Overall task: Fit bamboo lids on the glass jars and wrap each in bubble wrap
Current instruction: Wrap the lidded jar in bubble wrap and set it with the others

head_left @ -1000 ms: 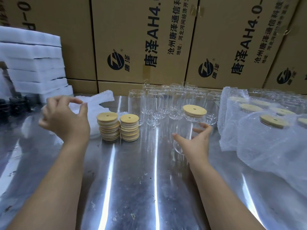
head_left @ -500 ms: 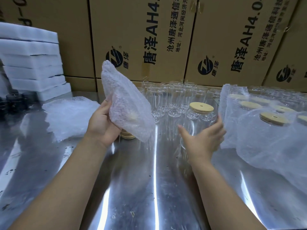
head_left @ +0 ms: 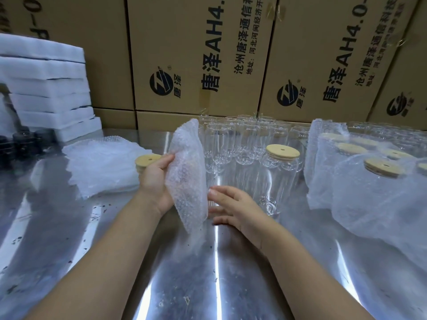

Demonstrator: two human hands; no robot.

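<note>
- Bamboo lid (head_left: 283, 152) seated on jar (head_left: 276, 188), unwrapped, standing on counter (head_left: 208, 278) centre-right.
- Left hand (head_left: 157, 179) grips bubble wrap sheet (head_left: 187, 176); right hand (head_left: 238, 209) spread beside its edge.
- Wrapped jars (head_left: 381, 197) at right; lidless jars (head_left: 231, 144) behind await.

— Left hand (head_left: 157, 181), centre frame: thumb in front, fingers behind, gripping the bubble wrap sheet (head_left: 187, 172) upright.
— And the right hand (head_left: 238, 209)?
— Just beside it, fingers straight, pointing left. Both forearms angle in from the bottom corners.
</note>
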